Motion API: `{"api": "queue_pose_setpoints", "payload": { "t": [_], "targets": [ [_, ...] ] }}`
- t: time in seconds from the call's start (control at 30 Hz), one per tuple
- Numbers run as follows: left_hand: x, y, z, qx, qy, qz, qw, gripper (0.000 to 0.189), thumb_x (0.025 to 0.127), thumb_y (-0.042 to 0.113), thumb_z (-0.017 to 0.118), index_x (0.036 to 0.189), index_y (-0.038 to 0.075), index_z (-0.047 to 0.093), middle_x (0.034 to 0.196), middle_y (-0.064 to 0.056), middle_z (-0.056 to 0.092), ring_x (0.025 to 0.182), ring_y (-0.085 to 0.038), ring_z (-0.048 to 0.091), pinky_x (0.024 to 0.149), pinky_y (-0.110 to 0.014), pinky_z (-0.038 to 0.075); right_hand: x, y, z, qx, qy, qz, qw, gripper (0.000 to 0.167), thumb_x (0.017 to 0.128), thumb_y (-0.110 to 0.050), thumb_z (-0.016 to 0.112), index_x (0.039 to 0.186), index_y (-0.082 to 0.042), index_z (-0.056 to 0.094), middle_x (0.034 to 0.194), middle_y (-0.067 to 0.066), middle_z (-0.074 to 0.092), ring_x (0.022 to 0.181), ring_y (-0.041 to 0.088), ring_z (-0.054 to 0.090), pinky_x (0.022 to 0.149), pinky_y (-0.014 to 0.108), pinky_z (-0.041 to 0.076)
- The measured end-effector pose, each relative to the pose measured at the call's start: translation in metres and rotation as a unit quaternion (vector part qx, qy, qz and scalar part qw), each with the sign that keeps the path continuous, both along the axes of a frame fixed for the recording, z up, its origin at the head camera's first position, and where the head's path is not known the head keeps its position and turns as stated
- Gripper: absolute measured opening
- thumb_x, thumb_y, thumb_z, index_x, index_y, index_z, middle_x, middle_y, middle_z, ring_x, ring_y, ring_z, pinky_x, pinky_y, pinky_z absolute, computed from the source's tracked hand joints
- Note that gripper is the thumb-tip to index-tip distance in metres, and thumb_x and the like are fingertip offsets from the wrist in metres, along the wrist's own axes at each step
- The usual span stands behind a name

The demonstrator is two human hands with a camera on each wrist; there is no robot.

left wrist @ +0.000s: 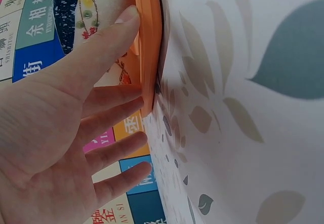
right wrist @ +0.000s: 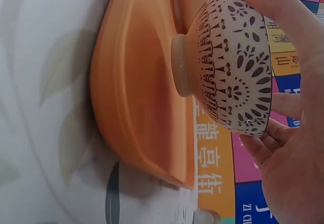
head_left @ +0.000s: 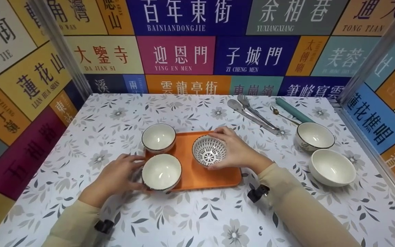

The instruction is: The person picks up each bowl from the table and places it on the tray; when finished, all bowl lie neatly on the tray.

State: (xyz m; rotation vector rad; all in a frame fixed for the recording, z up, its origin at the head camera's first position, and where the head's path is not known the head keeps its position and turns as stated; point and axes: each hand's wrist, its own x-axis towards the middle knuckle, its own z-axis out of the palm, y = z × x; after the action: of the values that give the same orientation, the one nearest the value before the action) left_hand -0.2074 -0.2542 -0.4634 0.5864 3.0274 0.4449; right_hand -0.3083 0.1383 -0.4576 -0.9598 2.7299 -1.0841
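Observation:
A small bowl [head_left: 208, 151] with dark patterns inside and out is gripped near its rim by my right hand [head_left: 237, 149]. In the right wrist view the bowl's foot stands apart from the floor of the orange tray [right wrist: 147, 82]. Two white bowls with dark rims, a back one [head_left: 158, 137] and a front one [head_left: 161, 171], sit at the tray's left end. Around that end rests my left hand [head_left: 120, 175]. Its thumb and some fingertips touch the tray's rim in the left wrist view, with the fingers extended and spread.
To the right stand a dark-rimmed bowl [head_left: 315, 137] and a plain white bowl [head_left: 333, 168]. Metal utensils [head_left: 254, 115], a thin small-ended spoon or stick [head_left: 288, 118] and a green cylinder [head_left: 294, 109] lie at the back. Printed panels [head_left: 183, 55] surround the flowered tabletop [head_left: 197, 219].

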Motion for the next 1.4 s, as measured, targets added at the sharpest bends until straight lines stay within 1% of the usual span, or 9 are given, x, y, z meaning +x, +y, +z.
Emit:
{"api": "queue_pose_setpoints", "payload": {
  "t": [0.2, 0.4, 0.57, 0.7, 0.8, 1.03, 1.2, 1.3, 1.4],
  "targets": [
    [0.001, -0.001, 0.000, -0.003, 0.007, -0.003, 1.0000, 0.075, 0.069, 0.038, 0.094, 0.135, 0.012, 0.070, 0.147, -0.006, 0.060, 0.133, -0.036, 0.053, 0.101, -0.060, 0.051, -0.004, -0.018, -0.002, -0.003, -0.012, 0.014, 0.9998, 0.114, 0.054, -0.050, 0.100, 0.150, -0.009, 0.055, 0.145, 0.003, 0.046, 0.137, 0.026, 0.045, 0.118, 0.050, 0.041],
    [0.001, 0.000, 0.001, -0.002, 0.011, -0.007, 0.9999, 0.074, 0.070, 0.037, 0.094, 0.136, 0.013, 0.069, 0.146, -0.006, 0.061, 0.132, -0.036, 0.053, 0.099, -0.060, 0.052, -0.009, -0.030, -0.002, 0.003, -0.012, 0.020, 0.9997, 0.112, 0.054, -0.052, 0.099, 0.150, -0.014, 0.056, 0.144, 0.001, 0.047, 0.136, 0.024, 0.045, 0.117, 0.047, 0.042],
    [0.001, 0.001, 0.002, 0.003, 0.007, -0.004, 1.0000, 0.078, 0.069, 0.039, 0.094, 0.137, 0.013, 0.068, 0.147, -0.007, 0.060, 0.133, -0.036, 0.053, 0.100, -0.061, 0.052, -0.011, -0.037, -0.003, 0.014, -0.016, 0.019, 0.9996, 0.113, 0.054, -0.056, 0.098, 0.151, -0.018, 0.055, 0.145, -0.002, 0.046, 0.135, 0.021, 0.046, 0.115, 0.047, 0.044],
    [0.002, 0.000, 0.002, 0.002, 0.004, 0.000, 1.0000, 0.079, 0.068, 0.039, 0.095, 0.138, 0.013, 0.068, 0.148, -0.007, 0.060, 0.134, -0.035, 0.052, 0.101, -0.061, 0.051, -0.014, -0.042, -0.005, 0.015, -0.013, 0.029, 0.9994, 0.112, 0.055, -0.058, 0.097, 0.151, -0.017, 0.055, 0.143, -0.002, 0.046, 0.132, 0.020, 0.047, 0.113, 0.045, 0.045],
    [0.002, 0.000, 0.003, 0.000, 0.007, -0.002, 1.0000, 0.079, 0.068, 0.039, 0.094, 0.138, 0.013, 0.068, 0.147, -0.007, 0.060, 0.133, -0.036, 0.052, 0.101, -0.061, 0.051, -0.016, -0.045, -0.007, 0.010, -0.009, 0.036, 0.9993, 0.111, 0.056, -0.058, 0.097, 0.150, -0.016, 0.056, 0.141, -0.002, 0.047, 0.130, 0.019, 0.048, 0.112, 0.044, 0.046],
    [0.001, 0.001, 0.000, 0.000, 0.004, -0.001, 1.0000, 0.079, 0.069, 0.040, 0.094, 0.138, 0.012, 0.068, 0.148, -0.008, 0.060, 0.134, -0.036, 0.051, 0.102, -0.060, 0.051, -0.018, -0.048, -0.008, 0.011, -0.014, 0.044, 0.9989, 0.112, 0.055, -0.057, 0.098, 0.151, -0.016, 0.055, 0.141, -0.002, 0.047, 0.130, 0.018, 0.047, 0.113, 0.042, 0.045],
    [0.001, 0.001, 0.000, -0.003, 0.004, 0.002, 1.0000, 0.080, 0.068, 0.043, 0.094, 0.137, 0.012, 0.068, 0.148, -0.007, 0.059, 0.135, -0.036, 0.051, 0.102, -0.060, 0.051, -0.017, -0.048, -0.007, 0.024, -0.018, 0.050, 0.9983, 0.114, 0.057, -0.060, 0.096, 0.154, -0.019, 0.051, 0.145, 0.000, 0.044, 0.133, 0.020, 0.046, 0.115, 0.046, 0.043],
    [0.001, 0.001, 0.001, -0.003, 0.004, 0.003, 1.0000, 0.081, 0.068, 0.045, 0.094, 0.137, 0.012, 0.068, 0.148, -0.006, 0.060, 0.135, -0.035, 0.051, 0.102, -0.060, 0.051, -0.015, -0.044, -0.007, 0.026, -0.008, 0.058, 0.9980, 0.118, 0.058, -0.063, 0.095, 0.156, -0.020, 0.047, 0.152, 0.002, 0.042, 0.139, 0.021, 0.042, 0.118, 0.050, 0.040],
    [0.002, 0.001, 0.000, -0.005, 0.006, 0.001, 1.0000, 0.078, 0.069, 0.043, 0.093, 0.136, 0.012, 0.069, 0.147, -0.007, 0.061, 0.133, -0.036, 0.052, 0.100, -0.060, 0.051, -0.012, -0.039, -0.007, 0.027, 0.012, 0.059, 0.9979, 0.119, 0.058, -0.066, 0.093, 0.158, -0.024, 0.043, 0.158, -0.001, 0.040, 0.145, 0.022, 0.037, 0.120, 0.054, 0.034]
  ]
}}
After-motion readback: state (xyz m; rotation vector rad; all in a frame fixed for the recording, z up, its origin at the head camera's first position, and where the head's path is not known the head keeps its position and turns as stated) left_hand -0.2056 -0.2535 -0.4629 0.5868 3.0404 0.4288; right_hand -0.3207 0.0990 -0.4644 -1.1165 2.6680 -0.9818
